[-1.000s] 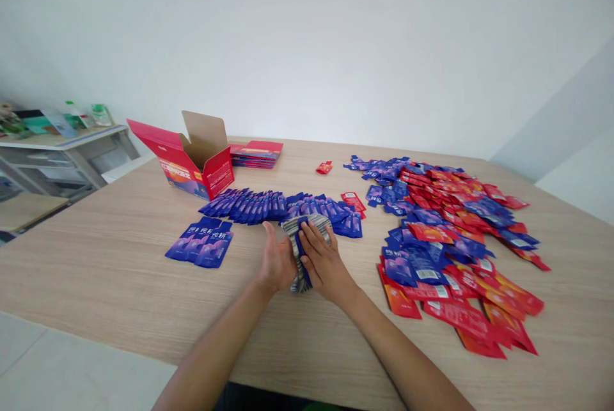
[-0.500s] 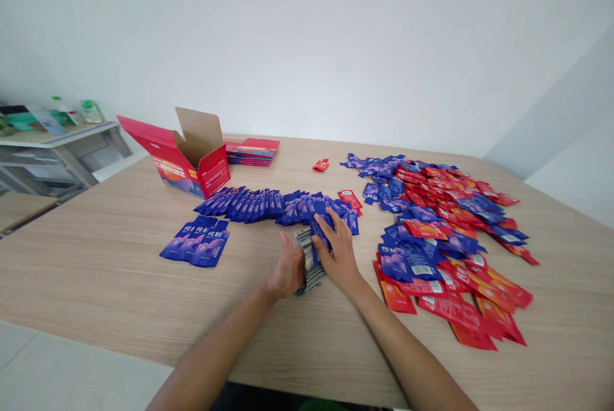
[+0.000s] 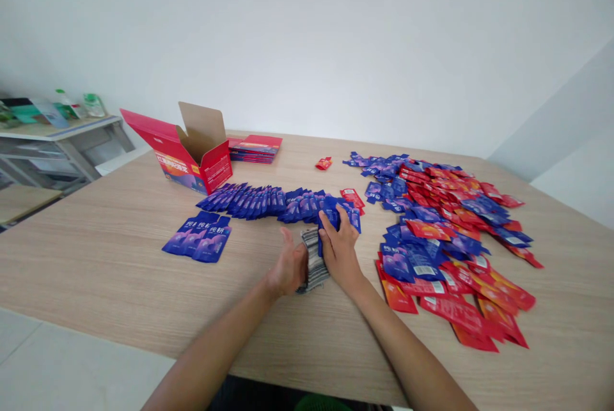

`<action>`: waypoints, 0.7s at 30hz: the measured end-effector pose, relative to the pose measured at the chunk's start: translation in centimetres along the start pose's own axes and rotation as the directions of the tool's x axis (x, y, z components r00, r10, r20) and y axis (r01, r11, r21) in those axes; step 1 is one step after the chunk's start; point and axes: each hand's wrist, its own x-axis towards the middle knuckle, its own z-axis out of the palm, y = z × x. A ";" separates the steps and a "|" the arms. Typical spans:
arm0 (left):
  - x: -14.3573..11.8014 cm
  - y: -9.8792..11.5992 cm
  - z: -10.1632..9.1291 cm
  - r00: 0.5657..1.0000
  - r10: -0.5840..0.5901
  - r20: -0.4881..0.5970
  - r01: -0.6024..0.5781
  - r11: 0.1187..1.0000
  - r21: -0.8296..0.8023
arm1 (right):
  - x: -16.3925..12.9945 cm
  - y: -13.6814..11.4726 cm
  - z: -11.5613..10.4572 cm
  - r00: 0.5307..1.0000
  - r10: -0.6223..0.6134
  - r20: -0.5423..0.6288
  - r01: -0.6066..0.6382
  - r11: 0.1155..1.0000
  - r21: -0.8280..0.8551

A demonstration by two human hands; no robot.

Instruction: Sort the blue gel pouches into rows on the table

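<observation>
In the head view, an upright bundle of flat blue foil sachets [image 3: 314,261] with striped silver edges is pressed between both hands on the pale wooden table [image 3: 119,270]. The left hand [image 3: 289,266] is cupped half-open against the bundle's near side; the right hand [image 3: 339,251] is curled over its top, fingers closed on a blue sachet. Compared with half a second ago, the right hand has been moved further forward, against the long overlapping row of blue sachets [image 3: 278,201] beyond it. A loose heap of red and blue sachets [image 3: 446,232] lies right of the right hand.
</observation>
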 end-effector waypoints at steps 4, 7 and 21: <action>-0.1 1.3 -0.4 1.000 0.007 -0.003 -0.007 0.991 -0.134 | 0.0 0.2 -0.1 0.996 -0.091 -0.009 0.091 0.996 0.021; -0.3 1.9 -0.3 1.000 0.004 -0.004 -0.004 0.990 -0.140 | -0.1 0.2 0.1 0.997 -0.081 -0.004 0.081 0.994 0.077; 0.0 -1.3 -0.1 0.985 0.019 0.169 -0.062 0.965 0.256 | 1.3 1.0 -1.2 0.964 0.195 -0.181 -0.164 0.972 0.170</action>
